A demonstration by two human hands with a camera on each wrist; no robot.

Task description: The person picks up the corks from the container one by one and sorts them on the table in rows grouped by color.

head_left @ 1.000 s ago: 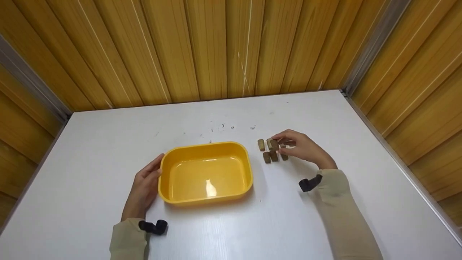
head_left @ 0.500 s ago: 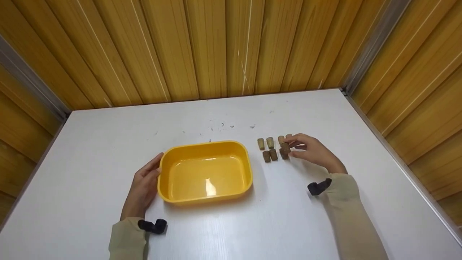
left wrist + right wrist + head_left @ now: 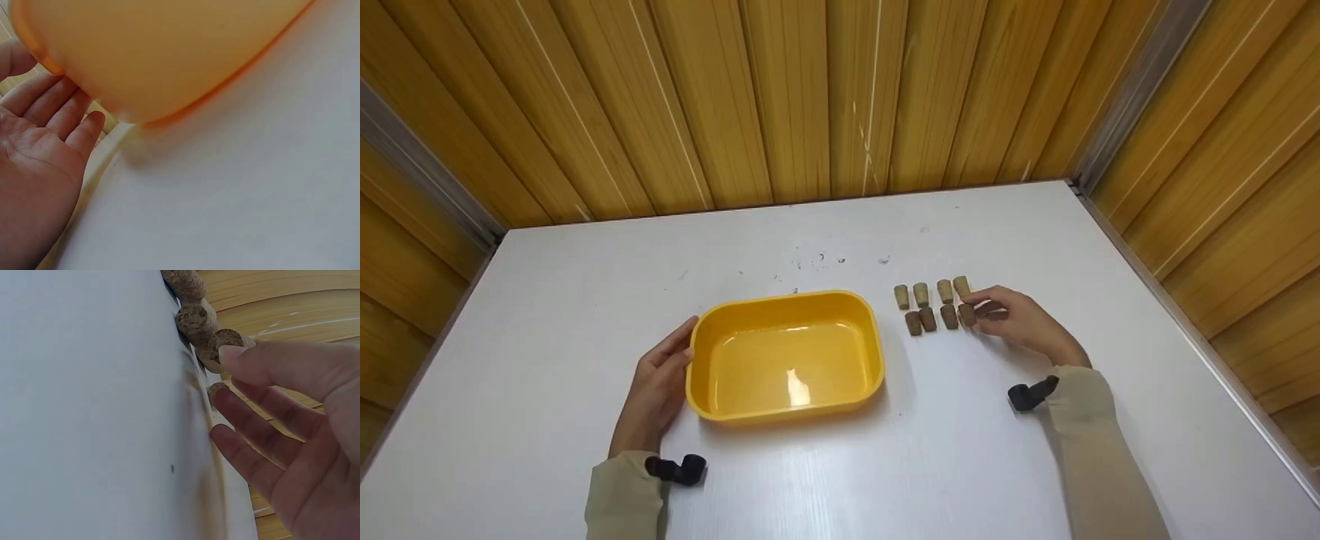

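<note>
In the head view several small tapered cork stoppers stand in two rows right of a yellow plastic tub [image 3: 787,409]. A paler cork stopper [image 3: 920,295] is one of the far row; the near row is darker. My right hand [image 3: 1020,324] pinches the rightmost dark cork stopper [image 3: 967,315] between thumb and fingers. In the right wrist view the thumb touches that cork stopper [image 3: 228,338], while the other fingers stay apart from it. My left hand [image 3: 656,386] holds the tub's left side, thumb near the rim. In the left wrist view its fingertips are partly hidden by the tub [image 3: 157,67].
A white table [image 3: 840,480] bears everything, with small dark marks behind the tub. Yellow wood-patterned panels [image 3: 795,105] stand at the back and both sides. A small black device [image 3: 679,470] sits at each wrist.
My right hand has moved right and brought a dark cork stopper from the row's middle to its right end. The far row shows fully now. My left hand and the tub have hardly moved.
</note>
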